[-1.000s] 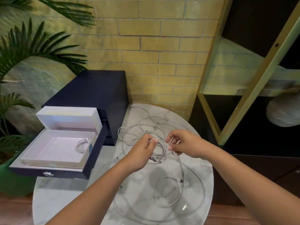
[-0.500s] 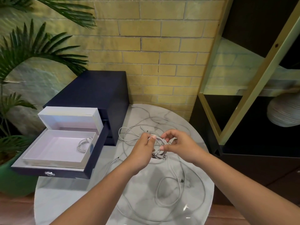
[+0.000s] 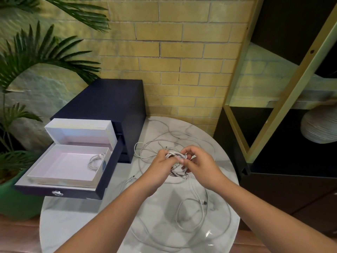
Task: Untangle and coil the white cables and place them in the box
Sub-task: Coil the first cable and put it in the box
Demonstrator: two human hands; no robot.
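coil: small white bundle [image 3: 176, 157] held over mid-table, between both hands. I judge it part-wound, with a tail dropping to the table.
left hand: [image 3: 160, 167] fingers curled round the coil's left side, gripping.
right hand: [image 3: 200, 167] thumb and fingers pinch the coil's right side.
step: I'd anchor with the left and feed the tail with the right. Even loops, no yanking, since the tail looks crossed with other loops.
loose cables: [image 3: 191, 212] sprawled over the marble table [image 3: 73, 216], tangled.
box: [image 3: 60, 181] white, open, in the pulled-out drawer at left, well apart from my hands. One coiled cable [image 3: 95, 161] lies inside.
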